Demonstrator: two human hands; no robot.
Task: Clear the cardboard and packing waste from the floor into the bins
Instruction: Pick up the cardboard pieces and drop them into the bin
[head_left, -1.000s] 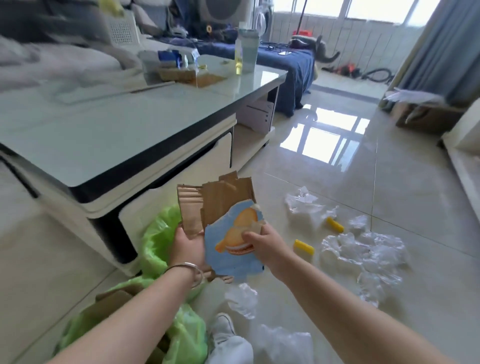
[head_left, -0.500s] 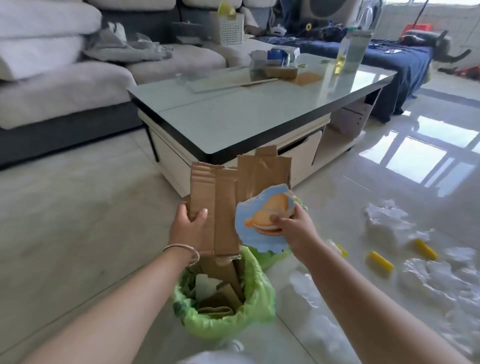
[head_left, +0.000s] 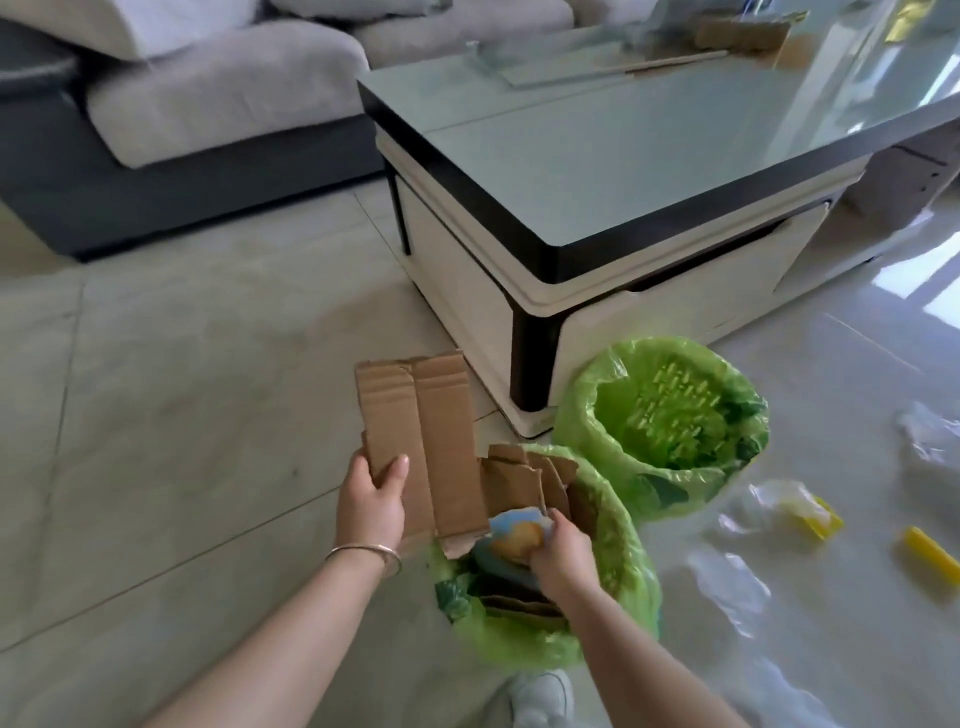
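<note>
Left hand (head_left: 371, 506): fingers (head_left: 396, 466) clamped on the lower edge of a folded brown cardboard sheet (head_left: 421, 441), held upright and tilted, its lower right corner reaching over the rim of the near bin (head_left: 631, 551); sheet not yet released. Near bin, green-lined, is seen to be fairly full: several torn cardboard pieces (head_left: 524, 480) stand in it, more brown scrap lies lower down. Right hand (head_left: 561, 558): fingers (head_left: 558, 519) closed on a blue printed piece (head_left: 511, 535) with a food picture, held at or just inside the bin mouth; whether it touches the contents cannot be told. Far bin (head_left: 662, 421), also green-lined, stands just behind and to the right, close to the corner of the low surface (head_left: 623, 156); nothing is visible inside it from this angle. Right of the bins the floor (head_left: 182, 389) is not cleared: clear plastic wrap (head_left: 727, 587) is spread in several crumpled patches, with two yellow bits, one (head_left: 823, 519) lying near a wrap and another (head_left: 927, 553) further right. More wrap (head_left: 930, 426) shows at the right edge, blurred. Judgement: cardboard part is close to done, pending the two held pieces being dropped; no other loose cardboard is seen on the floor in view. Plastic and yellow bits remain entirely, probably meant for the far bin. Task is put at roughly half. Near bin capacity may be tight for the large sheet.
</note>
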